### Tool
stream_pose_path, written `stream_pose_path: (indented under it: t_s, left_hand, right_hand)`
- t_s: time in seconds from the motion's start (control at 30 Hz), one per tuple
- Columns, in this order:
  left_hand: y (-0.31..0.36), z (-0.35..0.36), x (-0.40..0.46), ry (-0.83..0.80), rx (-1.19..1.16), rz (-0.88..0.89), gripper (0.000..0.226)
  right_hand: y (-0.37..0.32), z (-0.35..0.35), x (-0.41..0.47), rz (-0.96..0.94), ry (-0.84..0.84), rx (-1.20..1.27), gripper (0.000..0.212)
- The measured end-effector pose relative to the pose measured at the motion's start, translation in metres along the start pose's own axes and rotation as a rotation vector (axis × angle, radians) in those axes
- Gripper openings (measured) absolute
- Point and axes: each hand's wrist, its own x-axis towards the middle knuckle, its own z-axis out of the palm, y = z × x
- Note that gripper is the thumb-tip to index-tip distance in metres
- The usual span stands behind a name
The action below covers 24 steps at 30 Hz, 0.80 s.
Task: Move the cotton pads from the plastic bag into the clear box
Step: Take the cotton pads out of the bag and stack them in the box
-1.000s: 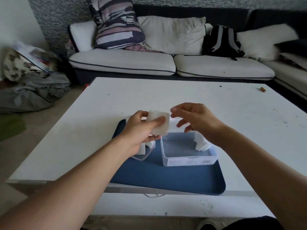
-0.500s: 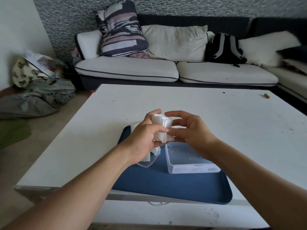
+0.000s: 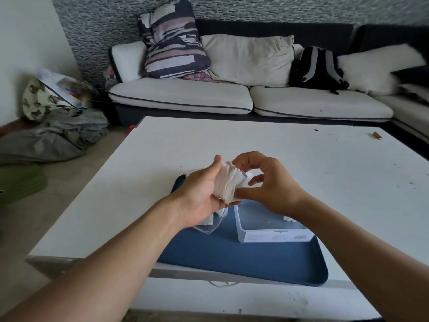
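Hands, two: left hand cradles one cotton pad stack; right hand fingers pinch it.

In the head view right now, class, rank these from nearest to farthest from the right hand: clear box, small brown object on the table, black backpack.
Measured from the right hand:
1. Clear box, just below it on the blue tray.
2. Small brown object, at the table's far right edge.
3. Black backpack, on the sofa behind.

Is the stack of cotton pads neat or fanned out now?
Fanned out: the stack of cotton pads, held between left hand and right hand, shows separate, splayed edges.
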Motion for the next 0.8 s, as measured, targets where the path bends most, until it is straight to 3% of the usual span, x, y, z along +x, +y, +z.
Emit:
stream_pose_path:
  t_s: [0.13, 0.23, 0.3, 0.37, 0.5, 0.6, 0.67, 0.8]
  left_hand:
    - [-0.001, -0.001, 0.003, 0.018, -0.052, -0.019, 0.068]
    - [0.0, -0.002, 0.002, -0.078, -0.044, -0.033, 0.077]
    - [0.001, -0.001, 0.0, -0.093, 0.002, -0.026, 0.071]
    - [0.0, 0.0, 0.0, -0.043, 0.053, -0.005, 0.059]
    - [-0.005, 0.001, 0.005, 0.102, 0.021, 0.001, 0.035]
    - [-0.006, 0.0, 0.007, 0.202, 0.087, 0.026, 0.016]
    - [-0.006, 0.001, 0.006, 0.217, 0.152, 0.018, 0.015]
    - [-0.008, 0.008, 0.007, 0.159, 0.232, -0.039, 0.022]
  right_hand:
    - [0.002, -0.003, 0.0, -0.034, 0.034, -0.008, 0.037]
    - [0.001, -0.003, -0.001, -0.039, 0.034, 0.006, 0.044]
    - [0.0, -0.005, -0.001, -0.043, 0.01, 0.019, 0.049]
    - [-0.003, -0.01, -0.001, -0.017, -0.053, 0.018, 0.038]
    - [-0.003, -0.02, -0.003, 0.192, -0.112, 0.234, 0.019]
    - [0.007, -0.039, 0.001, 0.522, 0.128, 0.325, 0.027]
    - [0.02, -0.053, 0.001, 0.732, 0.263, 0.138, 0.032]
    - [0.045, -0.052, 0.0, 0.852, 0.122, -0.312, 0.044]
